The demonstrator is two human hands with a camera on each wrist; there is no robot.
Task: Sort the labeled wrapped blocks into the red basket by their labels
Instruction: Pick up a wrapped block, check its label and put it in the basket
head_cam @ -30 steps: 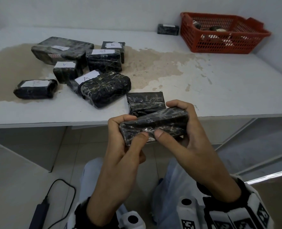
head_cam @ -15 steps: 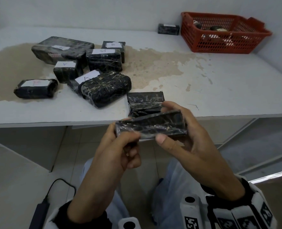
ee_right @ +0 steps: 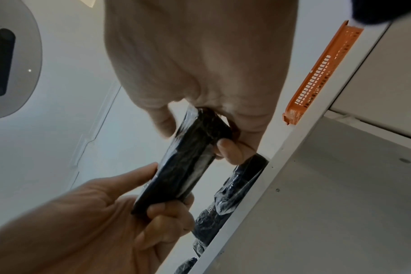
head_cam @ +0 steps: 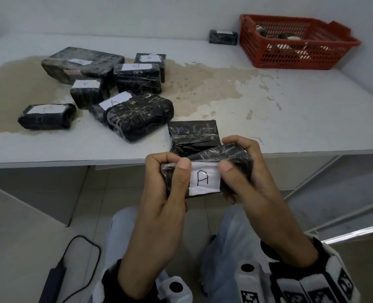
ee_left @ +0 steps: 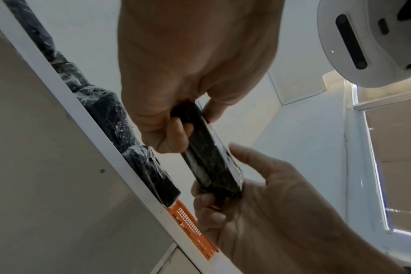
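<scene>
1. Bare stretch of table between the near edge and the red basket at the far right corner: open way across.
2. Cluster of wrapped blocks crowding the left half, some touching or overlapping.
3. One unlabelled block at the near edge, just beyond the hands.
4. Small block just left of the basket, against the wall.

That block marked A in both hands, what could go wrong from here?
The A-labelled block is held off the table edge by the left hand and right hand; a slip could drop it to the floor. The red basket sits far off, so a toss might miss.
</scene>
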